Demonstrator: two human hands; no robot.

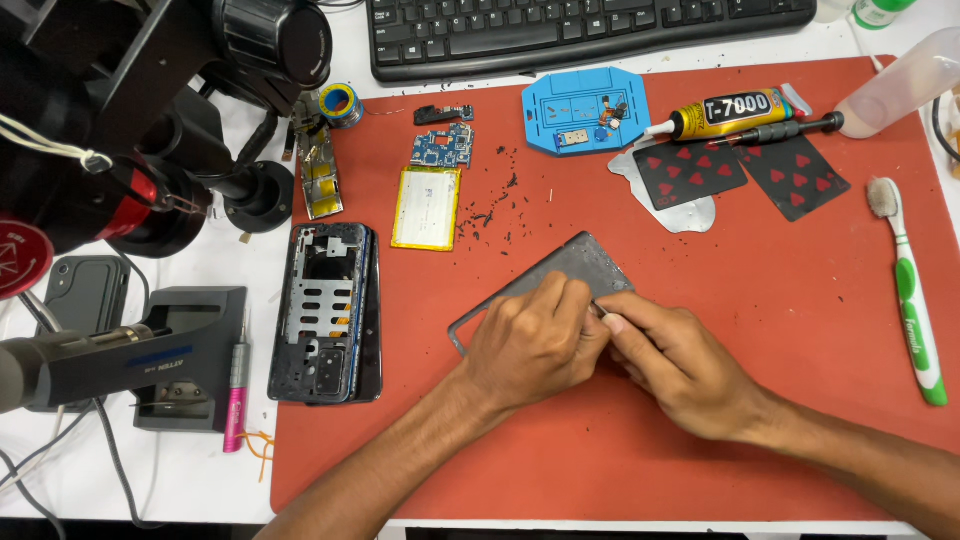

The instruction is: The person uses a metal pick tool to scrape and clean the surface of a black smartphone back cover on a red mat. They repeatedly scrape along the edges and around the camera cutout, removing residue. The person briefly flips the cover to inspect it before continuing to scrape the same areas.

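Observation:
A dark grey phone back cover (570,270) lies on the red work mat (800,300), tilted, with its inner side up. My left hand (535,340) presses down on the cover's near part and hides it. My right hand (675,365) rests beside it, fingers pinched on a thin metal tool (598,310) whose tip touches the cover's right edge. Black scrapings (490,210) are scattered on the mat just beyond the cover.
A phone frame (325,310), a battery (427,208) and a small blue circuit board (442,147) lie to the left. At the back are a blue parts tray (585,110), a glue tube (725,110), two playing cards (740,170), a keyboard (590,30). A toothbrush (912,290) lies right. A microscope (150,110) and hot-air station (180,360) stand left.

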